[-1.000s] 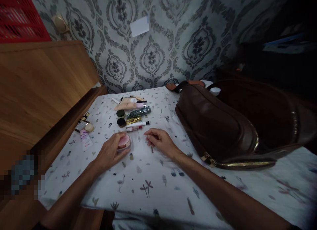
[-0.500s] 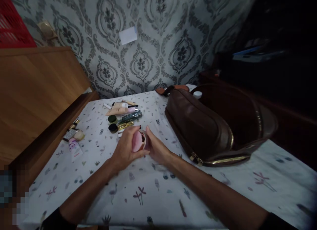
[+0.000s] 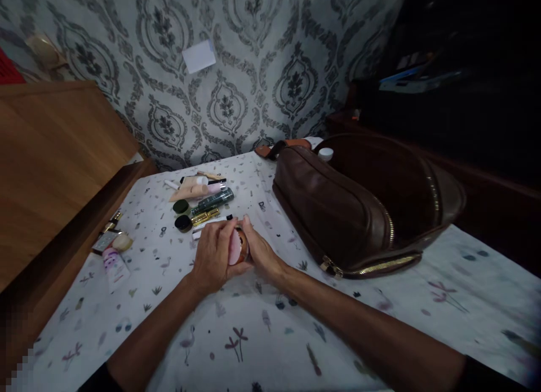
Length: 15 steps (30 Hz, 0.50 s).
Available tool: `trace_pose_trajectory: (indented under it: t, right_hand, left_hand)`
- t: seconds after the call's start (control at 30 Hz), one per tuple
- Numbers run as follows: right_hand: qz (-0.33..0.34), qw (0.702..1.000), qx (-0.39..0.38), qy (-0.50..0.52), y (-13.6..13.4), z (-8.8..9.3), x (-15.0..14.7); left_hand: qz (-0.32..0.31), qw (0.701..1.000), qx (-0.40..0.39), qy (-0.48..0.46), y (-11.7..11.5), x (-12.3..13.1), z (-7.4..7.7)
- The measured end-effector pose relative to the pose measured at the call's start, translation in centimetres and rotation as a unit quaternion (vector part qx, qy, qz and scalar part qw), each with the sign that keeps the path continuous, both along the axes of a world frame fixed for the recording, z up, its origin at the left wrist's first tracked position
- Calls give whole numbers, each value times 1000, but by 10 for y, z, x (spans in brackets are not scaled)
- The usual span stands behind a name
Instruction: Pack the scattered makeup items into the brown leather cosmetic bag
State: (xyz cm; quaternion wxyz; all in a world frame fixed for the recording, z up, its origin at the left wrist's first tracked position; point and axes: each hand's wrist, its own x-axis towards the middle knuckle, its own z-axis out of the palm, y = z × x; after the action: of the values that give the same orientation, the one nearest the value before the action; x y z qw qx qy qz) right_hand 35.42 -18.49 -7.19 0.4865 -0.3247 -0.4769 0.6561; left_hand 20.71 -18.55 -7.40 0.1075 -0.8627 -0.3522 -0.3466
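Both hands meet over the table around a small round cosmetic container [image 3: 235, 251] with a pink face and a copper-coloured rim. On its left side, my left hand [image 3: 212, 255] wraps its fingers over the pink part. My right hand [image 3: 264, 255] closes round the other side, where much of the container is hidden. Just behind my fingers lie a white tube [image 3: 203, 230] with a black end, a gold lipstick tube [image 3: 205, 215] and two dark-lidded jars, the nearer one black [image 3: 183, 223]. A dark green bottle [image 3: 213, 200] rests beyond them.
A brown leather bag [image 3: 333, 212] lies unzipped at the right, with a white cap [image 3: 325, 154] at its opening. Beige tubes [image 3: 190, 190] lie at the back. A purple-and-white tube [image 3: 115, 269] and a compact [image 3: 104, 243] sit near the left edge, beside a wooden panel [image 3: 54, 172].
The container has turned slightly in my hands: the dark-and-white edge seen before now appears as a copper rim. My view has shifted a little to the right.
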Motion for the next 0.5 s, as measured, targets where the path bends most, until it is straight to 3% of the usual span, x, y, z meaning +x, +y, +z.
trace_pose_trajectory:
  t: [0.17,0.37,0.5]
  right_hand:
    - [-31,996,68,-44,-3,4,4]
    - [-73,994,52,-62,2,-1,11]
    - [-52,997,51,-39,10,-6,11]
  left_hand:
    - [15,995,-81,-56,-5,4,2]
    - [-58,982,-173,-52,-4,-11,0]
    - [-75,978,-185,-65,-2,-15,-2]
